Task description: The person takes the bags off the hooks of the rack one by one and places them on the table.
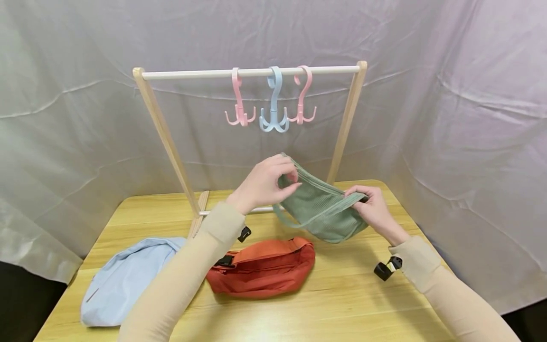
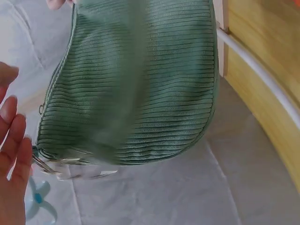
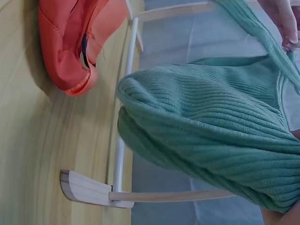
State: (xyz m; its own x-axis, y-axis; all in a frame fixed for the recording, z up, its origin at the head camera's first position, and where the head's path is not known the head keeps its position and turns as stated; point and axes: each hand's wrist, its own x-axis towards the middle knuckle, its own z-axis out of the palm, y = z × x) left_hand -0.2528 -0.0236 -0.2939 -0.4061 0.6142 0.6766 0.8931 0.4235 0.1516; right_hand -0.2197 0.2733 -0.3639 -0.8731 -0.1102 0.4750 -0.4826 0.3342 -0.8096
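Note:
A green corduroy shoulder bag (image 1: 326, 209) hangs slantwise between both hands above the table, its left end higher. My left hand (image 1: 271, 180) is at that raised corner with curled fingers; the thumb stands apart from the index finger and the exact contact is partly hidden. The left wrist view shows the fingers (image 2: 18, 150) against the corner beside a blurred metal ring (image 2: 51, 164). My right hand (image 1: 373, 209) grips the bag's other end near the zipper, fingertips partly inside the folds. The strap (image 1: 333, 212) loops loosely across the bag's front.
Behind the hands stands a wooden rack with a white bar (image 1: 192, 74). Two pink hooks (image 1: 240, 104) and a blue hook (image 1: 275, 104) hang from it. An orange-red waist bag (image 1: 265, 270) and a light blue bag (image 1: 128, 280) lie on the wooden table (image 1: 333, 304).

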